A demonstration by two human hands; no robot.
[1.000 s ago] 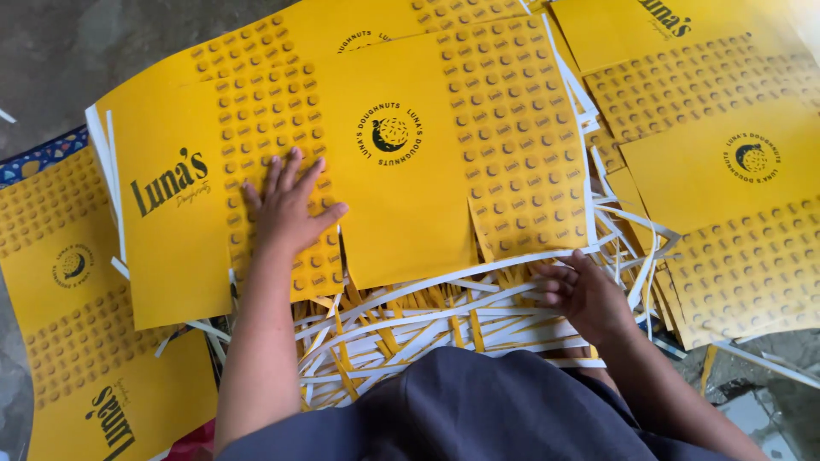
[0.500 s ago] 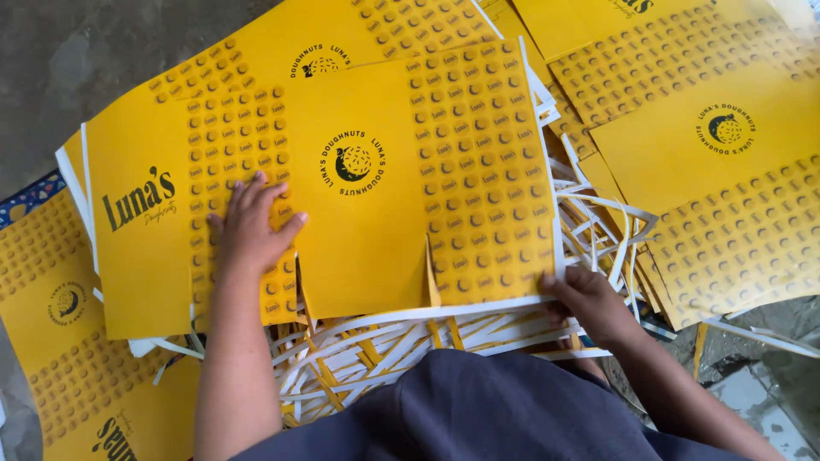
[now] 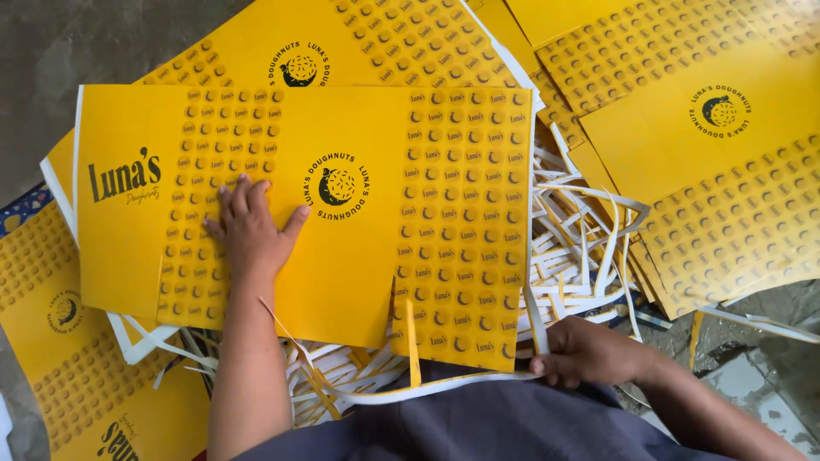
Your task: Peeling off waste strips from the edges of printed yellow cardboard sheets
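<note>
Grey floor [image 3: 102, 43]; left hand [image 3: 249, 229] flat on yellow sheet [image 3: 359, 256].

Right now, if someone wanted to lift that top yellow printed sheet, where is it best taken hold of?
Probably at its bare right edge, coming from the right. The top yellow sheet lies flat; the left hand presses its left half and the right hand pinches a white strip at its near right corner. That edge overhangs loose white offcuts, leaving room beneath.
</note>
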